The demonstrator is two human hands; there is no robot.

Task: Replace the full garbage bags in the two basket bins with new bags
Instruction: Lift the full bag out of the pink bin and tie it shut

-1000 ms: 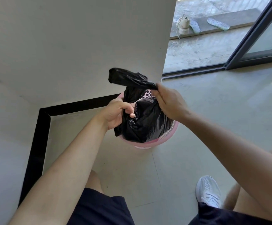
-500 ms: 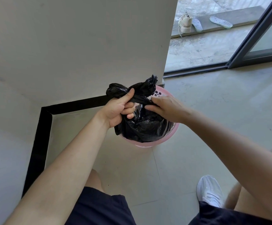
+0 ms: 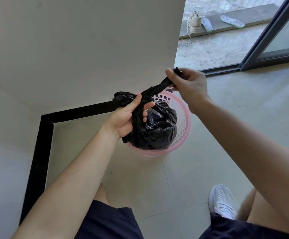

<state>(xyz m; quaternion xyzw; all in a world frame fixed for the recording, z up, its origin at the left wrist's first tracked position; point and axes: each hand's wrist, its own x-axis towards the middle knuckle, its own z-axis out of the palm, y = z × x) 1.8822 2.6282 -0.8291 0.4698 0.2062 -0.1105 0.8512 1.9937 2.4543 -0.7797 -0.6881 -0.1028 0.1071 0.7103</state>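
Gripping: black garbage bag, both hands
Left hand: clutches bunched neck
Right hand: pinches stretched end
Pink basket bin: underneath

Both hands on black bag

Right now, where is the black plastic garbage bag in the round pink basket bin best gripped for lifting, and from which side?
Probably the twisted neck of the black plastic garbage bag, from above: it narrows into a rope there, while the pink basket bin walls in the bulging body.
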